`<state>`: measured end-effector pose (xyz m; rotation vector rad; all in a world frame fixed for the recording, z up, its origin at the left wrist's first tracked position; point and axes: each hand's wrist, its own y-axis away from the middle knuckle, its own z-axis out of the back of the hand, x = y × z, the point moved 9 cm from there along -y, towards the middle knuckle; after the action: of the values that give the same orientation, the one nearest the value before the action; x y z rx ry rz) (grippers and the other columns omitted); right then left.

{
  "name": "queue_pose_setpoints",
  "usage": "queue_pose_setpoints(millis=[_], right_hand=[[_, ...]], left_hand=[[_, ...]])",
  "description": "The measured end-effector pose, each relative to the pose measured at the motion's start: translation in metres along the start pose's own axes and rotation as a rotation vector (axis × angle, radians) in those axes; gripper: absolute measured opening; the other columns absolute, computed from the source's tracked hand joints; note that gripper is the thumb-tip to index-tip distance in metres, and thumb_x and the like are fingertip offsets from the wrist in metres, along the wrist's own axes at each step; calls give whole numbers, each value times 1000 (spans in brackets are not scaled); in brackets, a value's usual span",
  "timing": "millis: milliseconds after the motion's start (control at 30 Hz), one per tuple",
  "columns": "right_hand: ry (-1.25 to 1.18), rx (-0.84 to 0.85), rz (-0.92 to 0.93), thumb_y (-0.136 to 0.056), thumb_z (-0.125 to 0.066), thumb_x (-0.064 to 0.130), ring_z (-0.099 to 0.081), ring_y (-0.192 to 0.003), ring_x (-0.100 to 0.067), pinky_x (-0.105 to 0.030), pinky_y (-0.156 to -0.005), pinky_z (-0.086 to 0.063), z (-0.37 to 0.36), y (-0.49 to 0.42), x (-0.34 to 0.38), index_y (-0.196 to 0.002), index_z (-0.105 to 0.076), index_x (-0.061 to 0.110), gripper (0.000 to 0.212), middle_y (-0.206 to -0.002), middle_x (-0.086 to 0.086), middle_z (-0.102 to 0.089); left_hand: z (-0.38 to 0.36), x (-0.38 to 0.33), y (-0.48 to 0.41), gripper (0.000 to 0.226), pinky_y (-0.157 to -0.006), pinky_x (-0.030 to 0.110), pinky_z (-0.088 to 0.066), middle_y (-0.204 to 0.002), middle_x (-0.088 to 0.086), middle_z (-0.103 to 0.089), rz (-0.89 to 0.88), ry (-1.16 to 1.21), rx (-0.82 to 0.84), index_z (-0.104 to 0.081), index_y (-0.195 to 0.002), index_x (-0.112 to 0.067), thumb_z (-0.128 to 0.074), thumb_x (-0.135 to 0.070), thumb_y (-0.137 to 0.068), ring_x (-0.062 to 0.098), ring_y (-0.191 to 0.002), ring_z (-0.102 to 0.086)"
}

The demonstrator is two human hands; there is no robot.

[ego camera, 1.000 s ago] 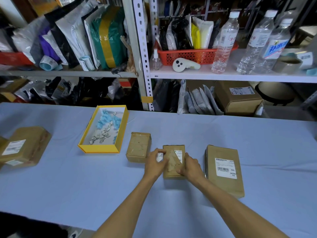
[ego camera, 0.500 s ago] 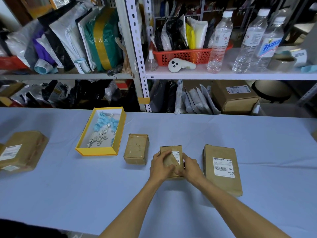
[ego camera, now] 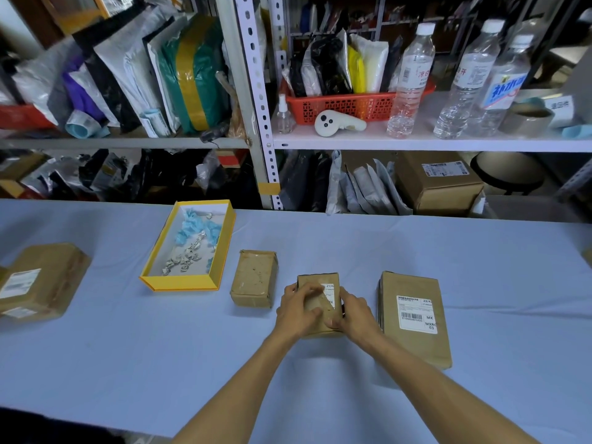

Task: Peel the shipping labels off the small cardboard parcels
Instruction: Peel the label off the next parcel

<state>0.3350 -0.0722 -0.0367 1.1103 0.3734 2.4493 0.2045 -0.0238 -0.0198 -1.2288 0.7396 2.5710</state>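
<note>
A small brown cardboard parcel (ego camera: 315,304) lies on the blue table, held between both hands. My left hand (ego camera: 296,310) lies over its left half with fingers across the top. My right hand (ego camera: 354,314) grips its right edge. A white shipping label (ego camera: 330,293) shows partly on the parcel's right side, its left part torn away or hidden by my fingers. To the right lies a larger parcel (ego camera: 415,318) with an intact white label (ego camera: 416,314). To the left sits a bare parcel (ego camera: 254,278) without a label.
A yellow box (ego camera: 179,280) holding crumpled label scraps and blue bits stands at the left. More labelled parcels (ego camera: 41,282) lie at the far left edge. Shelves with bags, a red basket (ego camera: 346,105) and water bottles (ego camera: 410,81) rise behind the table (ego camera: 128,363).
My left hand has slid from the parcel's left side up onto its top, covering more of the label. The parcel stays in place; the camera shifted slightly.
</note>
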Motion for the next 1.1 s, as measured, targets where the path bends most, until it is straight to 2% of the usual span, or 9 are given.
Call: queue_pose_setpoints(millis=[133, 267, 400, 500, 733, 933, 1100], right_hand=[[1, -3, 5, -69, -62, 32, -62, -92, -29, -40, -80, -55, -3, 0, -1, -122, -48, 22, 56, -100, -10, -64], [-6, -40, 25, -71, -51, 35, -63, -87, -28, -38, -74, -55, -2, 1, 2, -120, -50, 21, 50, -97, -9, -64], [-8, -40, 38, -74, -58, 28, -63, -88, -29, -38, -76, -56, -1, 1, 4, -122, -50, 21, 49, -98, -9, -64], [-2, -34, 40, -74, -67, 23, -62, -91, -29, -36, -77, -54, 0, 0, 4, -124, -50, 21, 52, -98, -9, -65], [-8, -23, 48, -65, -63, 19, -63, -86, -29, -39, -76, -56, 3, -2, 4, -118, -54, 17, 53, -88, -7, -67], [0, -16, 46, -68, -67, 18, -62, -90, -31, -35, -76, -54, 3, -3, 3, -121, -53, 17, 55, -93, -9, -67], [-15, -15, 38, -68, -67, 22, -61, -92, -29, -34, -78, -54, 2, -3, 1, -119, -53, 19, 53, -98, -8, -65]], left_hand=[[-9, -5, 6, 63, -113, 45, -33, -142, -2, -24, -32, -52, 45, -42, -122, -61, -50, -32, -67, 22, -132, -36], [-9, -11, 8, 60, -112, 44, -33, -132, -1, -25, -25, -91, 37, -43, -122, -58, -50, -36, -67, 24, -124, -37], [-8, -11, 8, 63, -111, 41, -32, -125, -1, -25, -43, -128, 18, -42, -125, -56, -50, -36, -66, 23, -123, -32], [-5, -13, 4, 59, -107, 39, -34, -118, -1, -27, -31, -147, 21, -42, -121, -56, -51, -35, -67, 24, -117, -33], [-3, -15, -4, 52, -102, 38, -34, -113, -1, -27, -25, -188, 72, -44, -118, -54, -52, -31, -73, 24, -112, -33], [-3, -18, -8, 50, -103, 38, -34, -114, 1, -27, -13, -153, 100, -47, -115, -49, -56, -18, -76, 24, -112, -30], [-3, -17, -8, 41, -104, 43, -36, -114, 2, -27, -29, -171, 138, -46, -104, -46, -59, -19, -76, 22, -108, -30]])
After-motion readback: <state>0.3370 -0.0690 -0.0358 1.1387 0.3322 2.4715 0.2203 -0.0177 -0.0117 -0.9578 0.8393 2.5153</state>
